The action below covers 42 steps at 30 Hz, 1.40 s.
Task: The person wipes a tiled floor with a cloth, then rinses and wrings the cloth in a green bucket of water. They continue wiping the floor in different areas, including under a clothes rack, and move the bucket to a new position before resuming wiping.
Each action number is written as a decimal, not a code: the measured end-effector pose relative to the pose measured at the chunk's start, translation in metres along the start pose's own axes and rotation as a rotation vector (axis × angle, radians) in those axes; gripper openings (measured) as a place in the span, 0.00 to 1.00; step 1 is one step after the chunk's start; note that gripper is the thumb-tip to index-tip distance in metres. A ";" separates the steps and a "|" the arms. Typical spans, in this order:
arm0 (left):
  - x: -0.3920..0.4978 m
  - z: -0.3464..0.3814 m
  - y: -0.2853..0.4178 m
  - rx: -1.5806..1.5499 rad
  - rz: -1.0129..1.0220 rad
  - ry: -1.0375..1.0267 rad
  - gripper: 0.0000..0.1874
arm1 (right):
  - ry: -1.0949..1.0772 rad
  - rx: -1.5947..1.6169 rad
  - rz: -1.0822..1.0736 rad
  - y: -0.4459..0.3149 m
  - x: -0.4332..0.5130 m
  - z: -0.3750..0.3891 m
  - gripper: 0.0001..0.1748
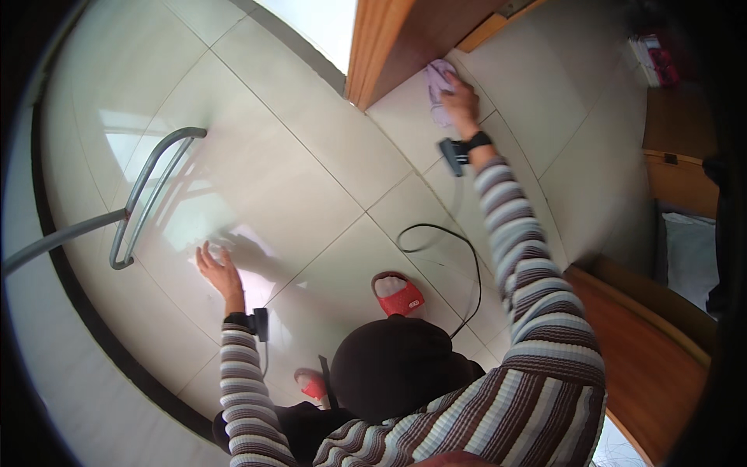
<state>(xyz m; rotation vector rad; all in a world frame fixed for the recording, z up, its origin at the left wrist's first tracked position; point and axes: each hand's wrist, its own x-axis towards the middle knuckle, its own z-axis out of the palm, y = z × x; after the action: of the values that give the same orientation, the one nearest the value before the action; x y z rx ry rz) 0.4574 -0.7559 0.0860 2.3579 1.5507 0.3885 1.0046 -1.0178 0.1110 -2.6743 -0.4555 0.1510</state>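
A crumpled lilac cloth lies on the tiled floor, close to the foot of a brown wooden panel. My right hand is on the cloth, its fingers bent over one side and slightly blurred. A dark device is strapped to that wrist. Lower left, my left hand hovers with fingers apart and nothing in it; its shadow and reflection show on the glossy tiles. A second strapped device sits at the left wrist.
A grey tubular metal stand rests on the floor at left. A black cable loops beside my red slipper. Wooden furniture lines the right side, and a dark skirting edges the left wall.
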 end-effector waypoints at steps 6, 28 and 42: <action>-0.062 0.024 0.128 -0.212 0.071 -0.163 0.24 | -0.104 0.029 -0.339 -0.068 -0.137 0.047 0.29; -0.109 0.061 0.225 -0.167 0.340 -0.296 0.26 | 0.011 0.079 -0.557 0.009 -0.107 0.001 0.22; -0.128 0.052 0.217 -0.157 0.333 -0.333 0.24 | 0.064 0.084 -0.512 0.005 -0.133 0.016 0.27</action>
<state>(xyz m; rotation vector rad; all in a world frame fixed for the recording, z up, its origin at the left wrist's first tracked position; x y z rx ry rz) 0.6111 -0.9612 0.1130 2.4058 0.9501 0.1662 0.8783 -1.0606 0.0990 -2.3830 -1.0631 -0.0664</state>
